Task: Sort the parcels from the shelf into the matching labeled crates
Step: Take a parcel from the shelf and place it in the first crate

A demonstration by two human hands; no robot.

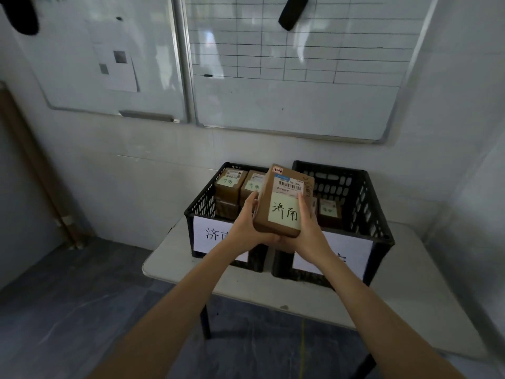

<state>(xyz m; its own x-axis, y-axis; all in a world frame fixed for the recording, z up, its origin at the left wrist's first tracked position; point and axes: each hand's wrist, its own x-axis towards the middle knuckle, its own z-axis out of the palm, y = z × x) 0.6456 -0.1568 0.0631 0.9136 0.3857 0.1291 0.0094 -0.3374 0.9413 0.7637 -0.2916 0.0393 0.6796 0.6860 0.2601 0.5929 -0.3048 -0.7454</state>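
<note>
I hold a brown cardboard parcel (pixel 282 202) with a barcode sticker and a handwritten label in front of two black crates. My left hand (pixel 247 227) grips its left side and bottom. My right hand (pixel 307 228) grips its right side, thumb on the label. The left crate (pixel 202 203) has a white paper label on its front and holds several brown parcels (pixel 231 184). The right crate (pixel 366 203) also has a white front label, partly hidden by my right arm, and holds a small parcel (pixel 329 210). The held parcel hangs over the gap between the crates.
Both crates stand on a small white table (pixel 410 291) against the wall. Two whiteboards (pixel 295 77) hang above, one with a drawn grid. A dark tiled floor (pixel 68 310) lies to the left and in front of the table.
</note>
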